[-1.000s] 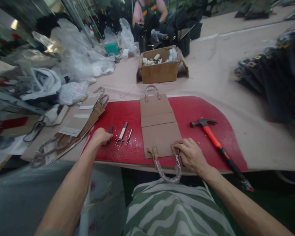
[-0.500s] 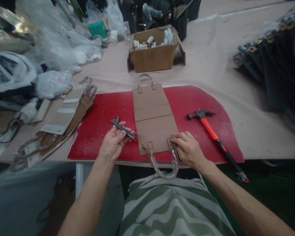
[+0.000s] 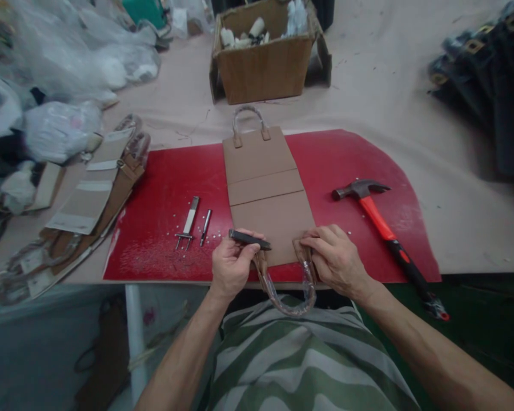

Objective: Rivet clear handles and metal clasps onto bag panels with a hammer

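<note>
My left hand (image 3: 233, 265) is closed around a dark bar-shaped tool (image 3: 251, 239), whose kind I cannot make out. The tool's tip is over the left end of the near handle, close to the tan bag panel (image 3: 268, 220). With finger and thumb, my right hand (image 3: 336, 257) pinches the right tab of that plastic-wrapped handle (image 3: 289, 308). The handle loops over the table edge toward me. At the panel's far end, a second wrapped handle (image 3: 248, 109) is attached. Part of the near left tab is hidden by my left hand.
Beneath the panel lies a red mat (image 3: 175, 177). A pronged metal punch (image 3: 189, 220) and a slim metal rod (image 3: 205, 227) rest left, among small bits. Right is a claw hammer (image 3: 374, 220). Tan bag pieces (image 3: 89, 197), a cardboard box (image 3: 263, 71) and dark bags (image 3: 484, 85) surround it.
My left hand has moved right with the dark tool, from over the mat to the handle's left tab. The punch and rod now show on the mat. My right hand keeps its pinch.
</note>
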Demonstrator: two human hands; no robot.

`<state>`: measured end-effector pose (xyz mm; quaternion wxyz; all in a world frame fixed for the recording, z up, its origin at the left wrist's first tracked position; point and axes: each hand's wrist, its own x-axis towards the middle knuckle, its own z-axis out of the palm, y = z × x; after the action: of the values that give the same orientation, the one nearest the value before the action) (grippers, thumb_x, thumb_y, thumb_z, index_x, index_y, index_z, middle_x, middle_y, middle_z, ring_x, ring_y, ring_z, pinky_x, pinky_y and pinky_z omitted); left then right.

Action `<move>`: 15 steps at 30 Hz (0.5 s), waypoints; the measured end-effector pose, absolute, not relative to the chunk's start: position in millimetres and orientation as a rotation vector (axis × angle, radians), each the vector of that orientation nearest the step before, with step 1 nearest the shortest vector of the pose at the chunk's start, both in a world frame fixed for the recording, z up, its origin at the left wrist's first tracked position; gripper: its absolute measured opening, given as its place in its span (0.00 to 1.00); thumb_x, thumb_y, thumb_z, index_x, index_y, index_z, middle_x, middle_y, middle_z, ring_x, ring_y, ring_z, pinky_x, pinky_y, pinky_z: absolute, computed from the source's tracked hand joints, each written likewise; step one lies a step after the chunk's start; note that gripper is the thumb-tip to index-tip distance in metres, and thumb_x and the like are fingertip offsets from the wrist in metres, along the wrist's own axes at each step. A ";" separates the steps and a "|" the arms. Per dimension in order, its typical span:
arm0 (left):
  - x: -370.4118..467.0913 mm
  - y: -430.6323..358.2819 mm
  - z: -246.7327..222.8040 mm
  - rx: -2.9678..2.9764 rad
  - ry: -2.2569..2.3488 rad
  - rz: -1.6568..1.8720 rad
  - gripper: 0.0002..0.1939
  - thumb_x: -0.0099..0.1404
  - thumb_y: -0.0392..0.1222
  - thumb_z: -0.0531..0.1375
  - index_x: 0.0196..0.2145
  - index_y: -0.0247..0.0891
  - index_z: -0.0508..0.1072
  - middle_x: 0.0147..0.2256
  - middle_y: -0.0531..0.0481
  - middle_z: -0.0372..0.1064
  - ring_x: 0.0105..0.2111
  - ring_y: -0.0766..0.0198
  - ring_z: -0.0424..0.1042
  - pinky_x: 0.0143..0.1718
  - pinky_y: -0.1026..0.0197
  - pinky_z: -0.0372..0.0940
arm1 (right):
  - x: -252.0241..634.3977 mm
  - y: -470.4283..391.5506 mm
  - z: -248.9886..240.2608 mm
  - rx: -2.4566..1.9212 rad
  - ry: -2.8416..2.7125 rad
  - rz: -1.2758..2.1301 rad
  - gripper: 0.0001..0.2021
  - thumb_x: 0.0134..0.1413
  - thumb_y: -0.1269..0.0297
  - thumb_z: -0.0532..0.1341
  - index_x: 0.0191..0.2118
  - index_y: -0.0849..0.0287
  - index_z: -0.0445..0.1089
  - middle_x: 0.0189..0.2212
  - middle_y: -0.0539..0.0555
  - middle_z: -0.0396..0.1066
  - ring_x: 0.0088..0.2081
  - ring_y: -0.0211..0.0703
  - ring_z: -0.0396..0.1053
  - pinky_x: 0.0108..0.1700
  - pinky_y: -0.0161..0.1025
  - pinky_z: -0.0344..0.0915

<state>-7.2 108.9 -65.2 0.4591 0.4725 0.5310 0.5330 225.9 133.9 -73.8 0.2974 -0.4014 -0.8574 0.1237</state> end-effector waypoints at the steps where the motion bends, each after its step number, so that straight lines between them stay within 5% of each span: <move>1: -7.2 108.8 -66.6 1.169 1.303 1.320 0.08 0.63 0.37 0.62 0.41 0.36 0.71 0.38 0.46 0.77 0.38 0.60 0.79 0.43 0.57 0.74 | 226.1 134.3 -73.8 -1.068 -2.280 0.331 0.12 0.54 0.78 0.53 0.40 0.63 0.71 0.40 0.62 0.70 0.39 0.50 0.63 0.41 0.47 0.61; 15: 3.8 89.7 -66.4 1.141 1.356 1.210 0.09 0.65 0.42 0.60 0.41 0.38 0.66 0.38 0.46 0.76 0.38 0.61 0.78 0.43 0.58 0.73 | 230.1 108.2 -67.2 -1.150 -2.148 0.533 0.15 0.54 0.78 0.51 0.42 0.58 0.70 0.39 0.59 0.70 0.40 0.49 0.64 0.42 0.48 0.62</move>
<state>3.8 89.7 -66.4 0.4773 0.4672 0.5553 0.4956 230.1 108.2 -67.2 0.3182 -0.4370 -0.8165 0.2028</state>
